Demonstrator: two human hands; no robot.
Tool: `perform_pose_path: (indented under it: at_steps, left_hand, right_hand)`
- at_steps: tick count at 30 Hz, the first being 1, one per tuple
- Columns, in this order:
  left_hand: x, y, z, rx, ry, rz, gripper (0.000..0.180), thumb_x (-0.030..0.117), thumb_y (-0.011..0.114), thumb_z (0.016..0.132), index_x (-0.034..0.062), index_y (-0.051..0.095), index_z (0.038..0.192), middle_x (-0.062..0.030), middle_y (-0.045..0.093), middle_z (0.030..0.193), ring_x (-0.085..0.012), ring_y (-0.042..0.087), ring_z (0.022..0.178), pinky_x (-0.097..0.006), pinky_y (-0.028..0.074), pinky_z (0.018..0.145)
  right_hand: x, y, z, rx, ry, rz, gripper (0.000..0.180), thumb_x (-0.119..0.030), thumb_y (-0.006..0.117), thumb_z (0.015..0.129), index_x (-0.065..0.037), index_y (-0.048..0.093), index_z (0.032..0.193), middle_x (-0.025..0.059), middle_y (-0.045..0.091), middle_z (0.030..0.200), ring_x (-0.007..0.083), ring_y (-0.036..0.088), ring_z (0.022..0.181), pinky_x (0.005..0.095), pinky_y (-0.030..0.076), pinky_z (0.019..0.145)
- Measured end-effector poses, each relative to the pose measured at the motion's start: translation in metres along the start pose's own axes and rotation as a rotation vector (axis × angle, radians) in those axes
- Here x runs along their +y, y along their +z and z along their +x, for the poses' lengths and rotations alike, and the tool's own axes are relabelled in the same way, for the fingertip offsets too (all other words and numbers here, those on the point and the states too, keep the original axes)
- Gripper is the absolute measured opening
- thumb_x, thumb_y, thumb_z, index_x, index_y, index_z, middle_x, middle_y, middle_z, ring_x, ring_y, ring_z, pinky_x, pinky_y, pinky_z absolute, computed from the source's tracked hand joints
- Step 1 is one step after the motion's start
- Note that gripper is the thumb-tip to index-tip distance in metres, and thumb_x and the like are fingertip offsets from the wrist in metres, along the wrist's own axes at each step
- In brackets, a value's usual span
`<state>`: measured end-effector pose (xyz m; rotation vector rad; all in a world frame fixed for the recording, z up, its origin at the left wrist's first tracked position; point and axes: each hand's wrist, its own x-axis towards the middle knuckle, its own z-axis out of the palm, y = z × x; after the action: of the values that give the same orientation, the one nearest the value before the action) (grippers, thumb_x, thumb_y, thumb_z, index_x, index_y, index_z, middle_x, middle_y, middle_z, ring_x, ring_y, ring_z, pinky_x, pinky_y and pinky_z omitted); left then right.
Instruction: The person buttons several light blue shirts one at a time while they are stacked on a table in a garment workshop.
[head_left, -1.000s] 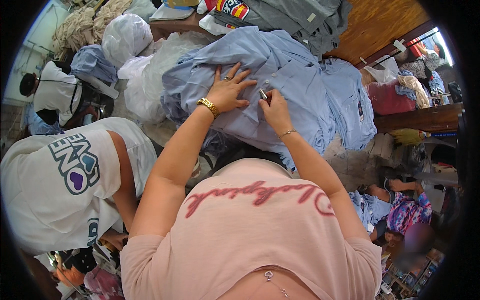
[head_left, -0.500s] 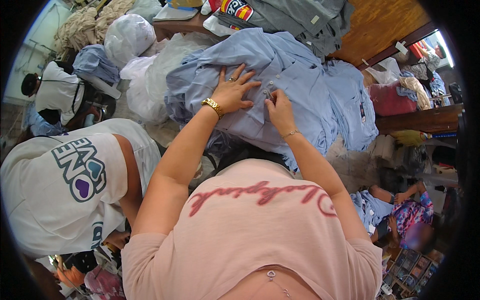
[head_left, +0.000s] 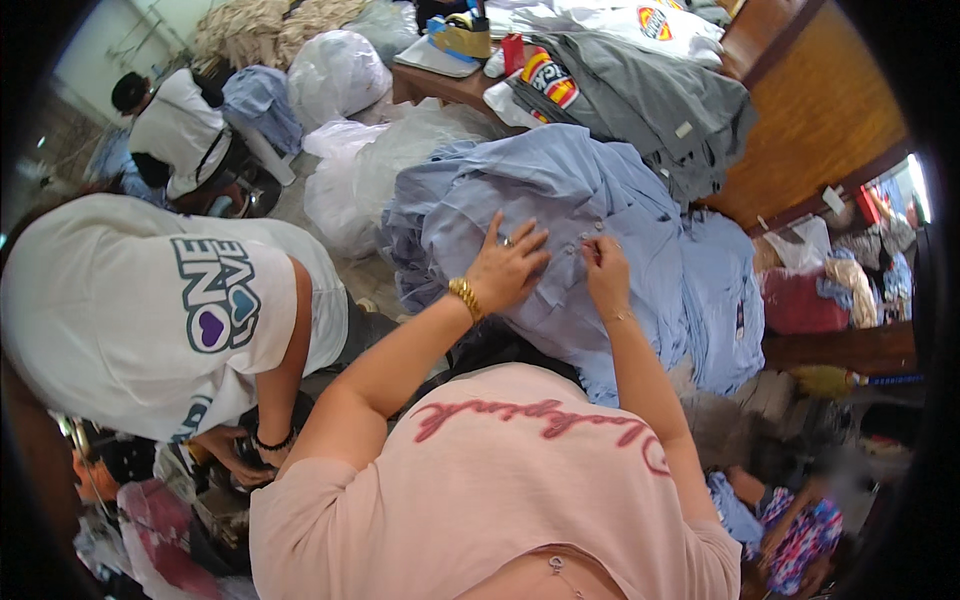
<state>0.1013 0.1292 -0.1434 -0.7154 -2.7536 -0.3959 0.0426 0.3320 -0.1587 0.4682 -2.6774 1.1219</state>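
Observation:
A large heap of light blue garments (head_left: 480,190), likely shirts, lies in front of me. My left hand (head_left: 508,268) rests on the upper cloth with its fingers spread, pressing it flat. Just right of it, my right hand (head_left: 607,275) is closed in a pinch beside a few small pale buttons (head_left: 598,227). What sits between its fingertips is too small to make out. More light blue cloth (head_left: 722,295) hangs at the heap's right side.
Clear plastic bags (head_left: 350,190) lie left of the heap. Grey garments (head_left: 650,100) are stacked behind it, near a wooden panel (head_left: 840,110). A co-worker in a white shirt (head_left: 120,310) stands close on my left; others sit at far left and lower right.
My view has turned, so the heap and both hands appear farther right and lower. The left hand stays spread on the cloth, and the right hand stays pinched by the buttons.

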Motion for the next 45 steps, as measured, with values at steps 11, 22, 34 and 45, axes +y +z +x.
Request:
perform_pose_path:
  at_steps: [11, 22, 34, 45]
  left_hand:
    - [-0.003, -0.029, -0.094, 0.604, -0.691, -0.667, 0.016, 0.004, 0.058, 0.08, 0.0031, 0.062, 0.096, -0.0094, 0.063, 0.091, -0.0185, 0.06, 0.084, -0.025, 0.046, 0.075]
    - [-0.111, -0.03, -0.054, 0.459, -1.04, -1.056, 0.026, 0.03, 0.066, 0.079, 0.0039, 0.062, 0.08, 0.0043, 0.052, 0.069, -0.0078, 0.043, 0.063, -0.022, 0.036, 0.059]
    - [-0.081, -0.079, -0.047, 0.091, -0.94, -1.219, 0.026, 0.026, 0.063, 0.082, 0.0052, 0.062, 0.098, 0.002, 0.061, 0.088, -0.0051, 0.051, 0.082, -0.021, 0.039, 0.076]
    - [-0.096, -0.053, -0.051, -0.19, -1.132, -1.744, 0.03, 0.021, 0.055, 0.087, 0.0011, 0.053, 0.109, -0.0045, 0.061, 0.1, -0.0108, 0.06, 0.083, -0.026, 0.049, 0.074]
  right_hand:
    - [0.081, -0.1, -0.186, -0.319, 0.398, 0.004, 0.02, -0.017, 0.058, 0.085, -0.001, 0.051, 0.075, 0.0031, 0.045, 0.059, 0.0116, 0.04, 0.056, 0.0268, 0.035, 0.053]
    - [0.094, -0.079, -0.169, 0.086, 1.206, 0.991, 0.013, -0.013, 0.062, 0.08, -0.009, 0.054, 0.089, 0.0028, 0.053, 0.072, 0.0087, 0.039, 0.042, 0.0248, 0.029, 0.035]
    - [0.103, -0.084, -0.161, 0.048, 1.234, 0.996, 0.017, -0.01, 0.06, 0.08, -0.013, 0.043, 0.08, -0.0023, 0.037, 0.05, 0.0101, 0.035, 0.034, 0.0257, 0.028, 0.032]
    - [0.1, -0.112, -0.167, 0.482, 1.161, 1.454, 0.02, -0.013, 0.062, 0.081, -0.012, 0.045, 0.072, -0.0017, 0.042, 0.053, 0.0081, 0.035, 0.035, 0.0216, 0.026, 0.033]
